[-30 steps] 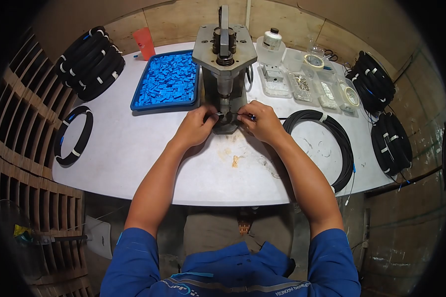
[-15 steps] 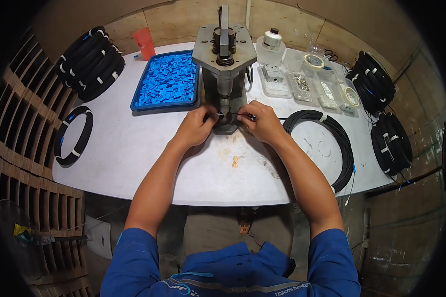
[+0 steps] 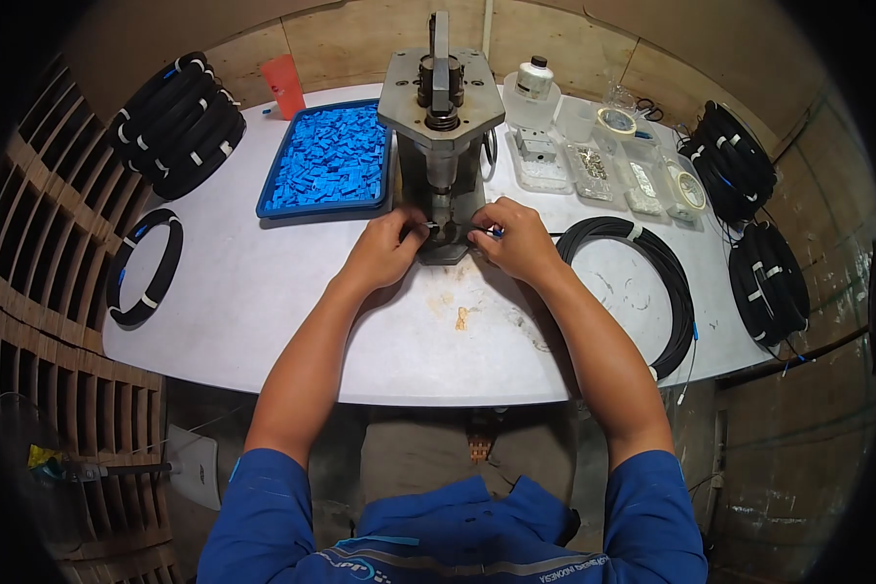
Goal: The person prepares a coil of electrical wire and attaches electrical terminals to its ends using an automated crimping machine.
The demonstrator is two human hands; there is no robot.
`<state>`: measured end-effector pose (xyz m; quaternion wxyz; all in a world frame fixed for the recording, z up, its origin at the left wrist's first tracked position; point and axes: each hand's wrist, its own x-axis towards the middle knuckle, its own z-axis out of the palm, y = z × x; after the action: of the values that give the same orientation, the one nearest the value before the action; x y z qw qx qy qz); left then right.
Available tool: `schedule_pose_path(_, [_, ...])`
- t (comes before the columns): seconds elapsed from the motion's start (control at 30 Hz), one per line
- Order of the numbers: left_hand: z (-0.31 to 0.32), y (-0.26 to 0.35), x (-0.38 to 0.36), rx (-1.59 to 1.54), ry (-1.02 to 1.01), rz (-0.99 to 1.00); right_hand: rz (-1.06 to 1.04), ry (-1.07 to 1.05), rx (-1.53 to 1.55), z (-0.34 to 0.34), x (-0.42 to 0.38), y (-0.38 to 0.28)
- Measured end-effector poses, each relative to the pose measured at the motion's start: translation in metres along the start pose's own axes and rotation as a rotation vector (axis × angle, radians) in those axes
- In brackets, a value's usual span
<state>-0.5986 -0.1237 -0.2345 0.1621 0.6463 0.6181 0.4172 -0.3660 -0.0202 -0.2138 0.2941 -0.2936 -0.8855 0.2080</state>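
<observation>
Pinching — right hand (image 3: 516, 238) on cable (image 3: 555, 234), left (image 3: 387, 249) at press (image 3: 442, 161).

Beneath the left hand (image 3: 391, 251) and right hand (image 3: 518, 243), a white table (image 3: 409, 365) is brightly lit. Beyond both, a pale wooden wall (image 3: 350, 56) is seen. Well left of them, wooden slats (image 3: 58, 333) are ranged; well right, a brown wall (image 3: 798, 457) is shown. Nearer, dark floor (image 3: 333, 457) is glimpsed.
</observation>
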Motion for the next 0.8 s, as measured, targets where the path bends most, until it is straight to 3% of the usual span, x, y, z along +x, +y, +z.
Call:
schedule_pose_path(0.27, [0.0000,0.0004,-0.0003,-0.010,-0.001,-0.002,-0.018,-0.008,-0.079,0.0014,0.0011,0.0063])
schedule_pose_path(0.53, [-0.0008,0.0011,0.0003,-0.008,-0.012,-0.007,0.202,-0.109,0.001,-0.0005,0.0010,0.0031])
schedule_pose_path(0.63, [-0.0002,0.0006,-0.0002,-0.011,-0.001,0.004,0.056,-0.004,-0.016,-0.0016,0.0004,0.0015])
schedule_pose_path(0.8, [-0.0001,0.0003,0.0001,-0.004,-0.001,0.014,0.090,0.001,-0.116,-0.0043,0.0003,-0.0019])
